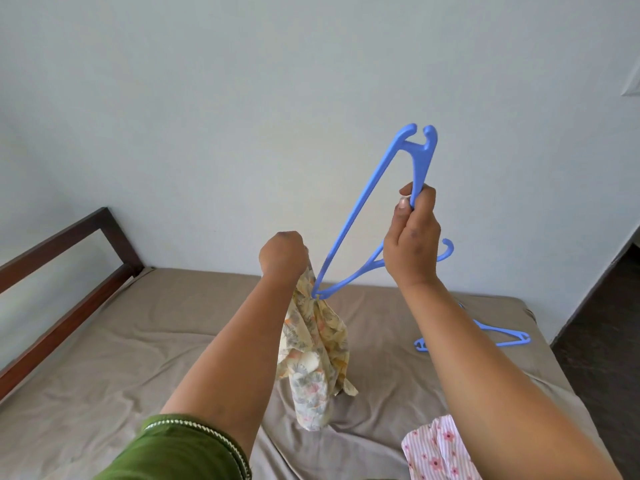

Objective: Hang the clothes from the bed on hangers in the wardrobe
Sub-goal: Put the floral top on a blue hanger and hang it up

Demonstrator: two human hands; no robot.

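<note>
I see the floral garment (313, 344) hanging in the air above the bed (138, 341), bunched at its top in my left hand (282, 256), whose grip is closed tight around the cloth. Its lower end reaches down close to the brown sheet; I cannot tell whether it touches. The blue hanger (363, 209) is held up beside the garment, turned on end: one shoulder tip points down and meets the top of the cloth just under my left hand, and the other shoulder tip stands high against the wall (242, 81). My right hand (412, 237) holds the hanger partway along one bar, the grip clamped on it with thumb and fingers pinched round the plastic. The hanger's hook sticks out to the right, just behind that hand.

Further right of the garment, a second blue hanger (498, 336) lies flat on the bed near its far right edge, partly hidden by my right forearm. Near me, right of the garment and well apart from it, a pink striped garment (440, 448) with flowers lies on the sheet at the bottom of the view. Left of the garment, the dark wooden bed frame (69, 268) runs along the bed's side. A green sleeve (180, 452) covers my left upper arm.
</note>
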